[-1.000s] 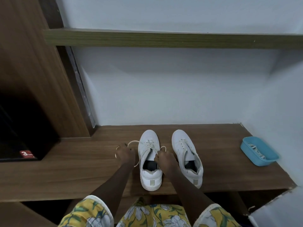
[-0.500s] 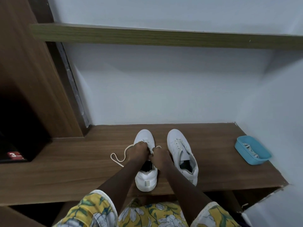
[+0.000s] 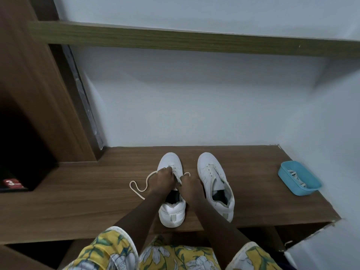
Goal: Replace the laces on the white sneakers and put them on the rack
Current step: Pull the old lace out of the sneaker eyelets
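Near the desk's (image 3: 78,201) front edge, a person's left hand (image 3: 164,179) and right hand (image 3: 190,187) each pinch the cream lace (image 3: 138,189) of one white sneaker (image 3: 172,213), the other sneaker (image 3: 211,172) just beside it.

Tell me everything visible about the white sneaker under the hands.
The white low-top sneaker looks like smooth leather, with a dark lining and a pale heel tab. It stands upright on the brown wooden shelf, toe pointing away. The left hand and right hand pinch its cream lace over the eyelets; one end loops onto the shelf.
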A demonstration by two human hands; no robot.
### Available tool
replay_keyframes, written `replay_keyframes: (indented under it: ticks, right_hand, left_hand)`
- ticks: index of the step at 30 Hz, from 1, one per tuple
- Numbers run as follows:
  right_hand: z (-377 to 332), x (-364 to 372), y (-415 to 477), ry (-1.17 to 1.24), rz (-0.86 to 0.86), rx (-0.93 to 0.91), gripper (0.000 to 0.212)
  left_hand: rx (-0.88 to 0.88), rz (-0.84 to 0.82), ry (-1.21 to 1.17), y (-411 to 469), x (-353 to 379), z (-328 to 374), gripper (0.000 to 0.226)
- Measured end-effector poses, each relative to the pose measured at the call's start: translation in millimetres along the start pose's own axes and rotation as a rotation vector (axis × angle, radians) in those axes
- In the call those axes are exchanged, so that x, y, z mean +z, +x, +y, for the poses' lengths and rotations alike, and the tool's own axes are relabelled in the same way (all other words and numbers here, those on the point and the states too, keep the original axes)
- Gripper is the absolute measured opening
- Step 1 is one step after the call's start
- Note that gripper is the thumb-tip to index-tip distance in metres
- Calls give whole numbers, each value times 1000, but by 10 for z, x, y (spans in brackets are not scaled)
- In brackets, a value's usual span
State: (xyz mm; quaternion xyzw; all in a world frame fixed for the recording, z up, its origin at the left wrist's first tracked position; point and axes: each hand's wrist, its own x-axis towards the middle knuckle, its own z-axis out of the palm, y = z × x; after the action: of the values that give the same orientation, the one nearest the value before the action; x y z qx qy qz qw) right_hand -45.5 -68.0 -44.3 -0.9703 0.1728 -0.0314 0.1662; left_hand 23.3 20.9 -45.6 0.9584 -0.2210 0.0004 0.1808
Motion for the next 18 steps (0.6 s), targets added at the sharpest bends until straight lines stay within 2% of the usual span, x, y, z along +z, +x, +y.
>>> replay_keyframes:
  ticks: [3,5,8,10,13,14,17,18]
  right_hand:
    - [-17,17,-8,-9,2,6,26]
    - [-21,30,-8,-32,-6,8,27]
    - [-35,41,1,-62,-16,10,28]
    - [-38,50,2,-73,-12,12,27]
    - [-36,67,-3,-88,-7,8,28]
    - [-36,69,-3,-80,-5,13,28]
    - [-45,80,-1,-68,4,20,28]
    - [-45,79,-1,-65,6,21,28]
  left_hand:
    - [-198,10,-261,4,-41,31,12]
    - [-360,15,-462,5,-66,3,16]
    - [-473,-17,-709,12,-80,-59,6]
    - [-407,10,-664,-6,-105,-66,21]
    - [-205,-10,-459,-7,-87,-88,41]
    - [-132,-19,-357,-2,-81,-92,40]
    - [121,117,-120,-1,-83,-140,27]
    - [165,102,-38,-12,-89,-145,24]
